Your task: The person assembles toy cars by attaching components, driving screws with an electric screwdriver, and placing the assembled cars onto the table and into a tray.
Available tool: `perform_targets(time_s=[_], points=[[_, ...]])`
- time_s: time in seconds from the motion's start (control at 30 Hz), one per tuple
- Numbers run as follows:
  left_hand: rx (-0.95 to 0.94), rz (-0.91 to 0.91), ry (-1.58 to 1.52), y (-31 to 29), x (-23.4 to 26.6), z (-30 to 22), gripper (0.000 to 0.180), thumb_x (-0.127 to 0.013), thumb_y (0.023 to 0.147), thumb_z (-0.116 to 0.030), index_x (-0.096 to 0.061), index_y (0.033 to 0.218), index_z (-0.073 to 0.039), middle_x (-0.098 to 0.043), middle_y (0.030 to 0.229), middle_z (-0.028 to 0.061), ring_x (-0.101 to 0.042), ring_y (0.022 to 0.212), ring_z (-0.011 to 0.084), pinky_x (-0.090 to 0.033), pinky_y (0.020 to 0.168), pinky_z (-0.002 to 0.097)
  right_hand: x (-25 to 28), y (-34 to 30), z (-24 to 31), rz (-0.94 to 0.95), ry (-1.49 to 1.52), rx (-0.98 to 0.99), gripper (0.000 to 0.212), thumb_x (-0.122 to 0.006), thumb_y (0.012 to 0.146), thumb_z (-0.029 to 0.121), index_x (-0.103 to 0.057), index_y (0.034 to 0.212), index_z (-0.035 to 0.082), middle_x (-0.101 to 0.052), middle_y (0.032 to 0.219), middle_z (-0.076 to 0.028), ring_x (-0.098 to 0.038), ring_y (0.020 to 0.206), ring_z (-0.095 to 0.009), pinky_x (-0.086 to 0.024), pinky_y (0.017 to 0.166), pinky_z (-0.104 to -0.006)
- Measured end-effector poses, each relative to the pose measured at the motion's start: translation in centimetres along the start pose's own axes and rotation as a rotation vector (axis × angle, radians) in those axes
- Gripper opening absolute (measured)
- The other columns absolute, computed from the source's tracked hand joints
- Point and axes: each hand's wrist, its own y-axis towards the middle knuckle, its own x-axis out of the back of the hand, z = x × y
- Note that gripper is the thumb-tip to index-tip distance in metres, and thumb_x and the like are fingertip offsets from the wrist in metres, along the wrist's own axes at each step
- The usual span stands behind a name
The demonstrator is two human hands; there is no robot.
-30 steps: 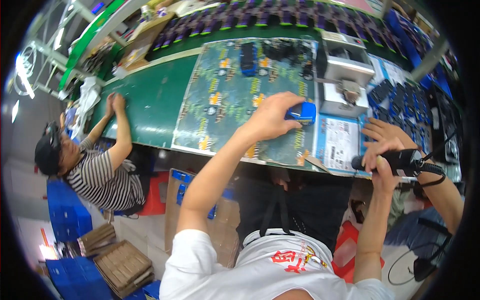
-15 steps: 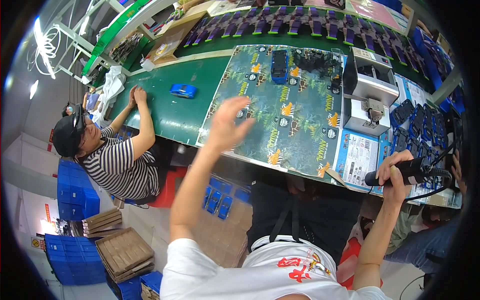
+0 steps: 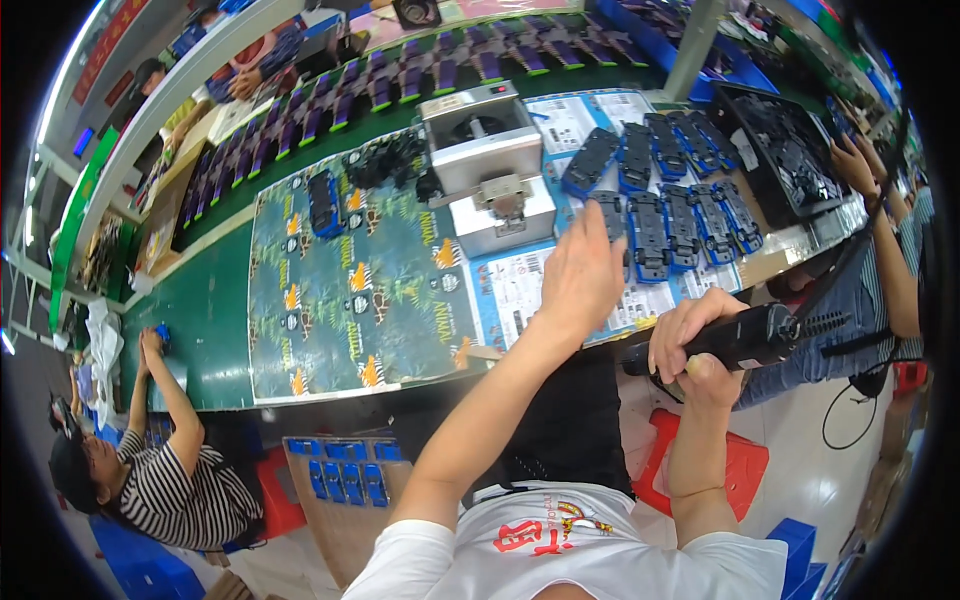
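Note:
My left hand [image 3: 583, 272] reaches over the near left end of a group of upturned toy cars. Its fingers are extended at a blue toy car [image 3: 606, 212] with a dark underside, partly hidden by the hand; I cannot make out a grip. My right hand [image 3: 697, 348] is wrapped round a black electric screwdriver [image 3: 755, 338], held level at the bench's front edge, with its cord running off to the right. Several more upturned blue cars [image 3: 683, 228] lie in two rows on printed cardboard sheets.
A silver machine [image 3: 503, 212] stands left of the cars. Past it, another blue car [image 3: 325, 203] and black parts [image 3: 388, 162] lie on the patterned sheet [image 3: 400, 310]. A black bin [image 3: 785, 150] of dark parts is at right. A co-worker [image 3: 180, 470] sits at left.
The view has swung to the right. My left hand has moved from above the patterned sheet to the upturned cars. My right hand still grips the screwdriver.

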Motion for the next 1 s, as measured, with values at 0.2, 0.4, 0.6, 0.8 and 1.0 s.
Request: perform_targets(time_s=[0.2,0.4,0.6,0.8,1.0], points=[[0.212,-0.01,0.072,2.4,-3.3,0.5,0.073,-0.078,0.078,-0.025,-0.044,0.133,0.008,-0.063,0.11,0.0288,-0.061,0.101,0.041,-0.049,0.088,0.0456,1.2,-0.5,1.1,-0.08,-0.066,-0.038,0.029,-0.08,0.072,0.009,-0.056,0.085,0.0,-0.061,0.07,-0.009,-0.057,0.059,-0.011,-0.048,0.056,-0.0241],[0.346,-0.001,-0.554,-0.3,-1.1,1.0,0.057,-0.085,0.069,-0.008,-0.058,0.118,0.005,-0.069,0.099,0.0097,-0.064,0.087,0.0155,-0.052,0.079,0.0296,2.3,-0.7,1.0,-0.108,-0.061,-0.039,0.03,-0.08,0.071,0.008,-0.056,0.087,0.0,-0.062,0.07,-0.008,-0.057,0.059,-0.01,-0.046,0.056,-0.0224],[0.684,-0.074,-1.398,-7.2,5.3,2.2,0.03,-0.066,0.092,-0.009,-0.052,0.118,-0.005,-0.065,0.102,0.0087,-0.067,0.086,0.018,-0.06,0.076,0.0373,1.2,0.5,0.4,-0.067,0.024,0.033,0.026,-0.073,0.076,0.009,-0.051,0.087,0.001,-0.054,0.063,-0.007,-0.052,0.048,-0.014,-0.049,0.052,-0.0289],[0.671,-0.208,-1.372,-10.5,7.8,4.2,0.028,-0.062,0.097,-0.016,-0.049,0.12,-0.007,-0.062,0.101,0.0086,-0.066,0.087,0.0171,-0.062,0.074,0.0371,-1.3,2.1,-2.2,0.054,0.088,0.01,0.03,-0.073,0.082,0.019,-0.05,0.091,0.002,-0.053,0.064,-0.007,-0.05,0.048,-0.013,-0.047,0.049,-0.0286],[0.698,-0.28,-1.283,-11.5,9.3,5.9,0.025,-0.058,0.1,-0.028,-0.057,0.107,-0.004,-0.066,0.091,0.0095,-0.067,0.072,0.0176,-0.059,0.066,0.0329,-4.5,3.3,-3.9,0.126,0.085,-0.04,0.03,-0.074,0.083,0.02,-0.05,0.092,0.003,-0.053,0.064,-0.007,-0.051,0.048,-0.014,-0.047,0.05,-0.0292]])
